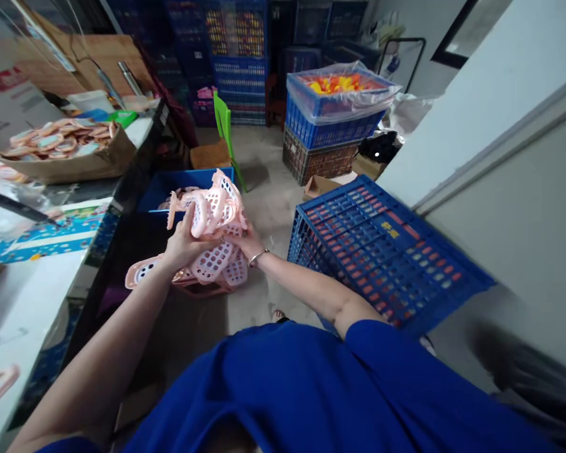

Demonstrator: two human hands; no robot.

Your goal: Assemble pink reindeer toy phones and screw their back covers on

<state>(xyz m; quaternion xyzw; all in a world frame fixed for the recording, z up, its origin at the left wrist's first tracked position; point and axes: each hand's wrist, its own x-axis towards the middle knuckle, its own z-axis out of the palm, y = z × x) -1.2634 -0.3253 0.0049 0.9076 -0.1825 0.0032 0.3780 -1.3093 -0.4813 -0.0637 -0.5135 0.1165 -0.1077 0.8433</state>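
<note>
Both my hands hold a bundle of pink perforated plastic pieces [214,211] in front of me, above the floor. My left hand [182,242] grips the bundle from the left side, fingers closed round it. My right hand [248,242], with a bracelet on the wrist, supports it from the right and below. More pink pieces [144,272] hang under the bundle. A blue bin [158,189] holding more of the same pieces stands just behind.
A blue slatted crate [382,251] leans at my right against a grey wall. Stacked crates with yellow and orange parts [334,100] stand further back. A cardboard box of pink pieces [70,151] sits on the table at left. A green chair [224,129] is behind.
</note>
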